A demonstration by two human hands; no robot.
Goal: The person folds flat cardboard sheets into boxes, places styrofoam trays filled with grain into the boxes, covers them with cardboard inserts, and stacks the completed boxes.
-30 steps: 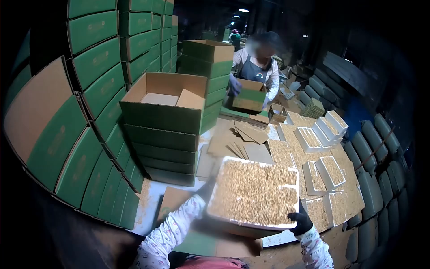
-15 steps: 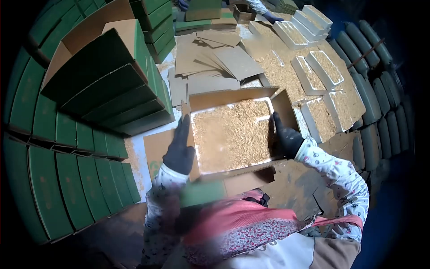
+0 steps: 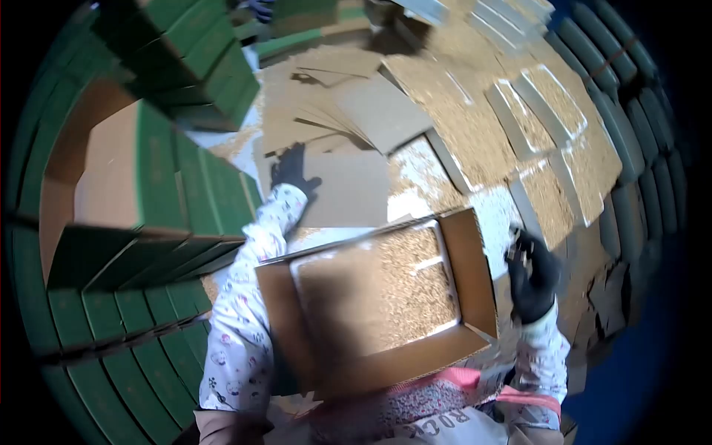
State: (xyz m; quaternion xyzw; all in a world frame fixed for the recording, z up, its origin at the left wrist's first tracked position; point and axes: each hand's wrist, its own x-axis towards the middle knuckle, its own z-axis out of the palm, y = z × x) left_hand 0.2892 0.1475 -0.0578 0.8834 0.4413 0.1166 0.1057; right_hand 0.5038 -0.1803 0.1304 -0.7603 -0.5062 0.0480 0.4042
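In the head view, a cardboard box [image 3: 475, 278] stands open before my body, with a white tray of tan, grain-like pieces [image 3: 415, 297] inside it. Beyond the box, my gloved left hand [image 3: 293, 170] reaches onto a flat cardboard sheet [image 3: 345, 189], thumb and fingers apart. My gloved right hand [image 3: 532, 274] is off the box's right side, fingers loosely curled and apart, with nothing clearly seen in it. A shadow and blur cover the left part of the tray.
Stacked green boxes [image 3: 159, 178] rise on the left. More loose cardboard sheets [image 3: 378, 107] lie ahead. White trays of the same pieces [image 3: 549, 196] stand at the right, beside dark green sacks [image 3: 604, 141]. Part of another person's hand [image 3: 259, 10] shows at the top left.
The tray was lowered into the box. Both hands have let go: the left moved forward to the cardboard sheets, the right moved off to the right. The view has tilted down.
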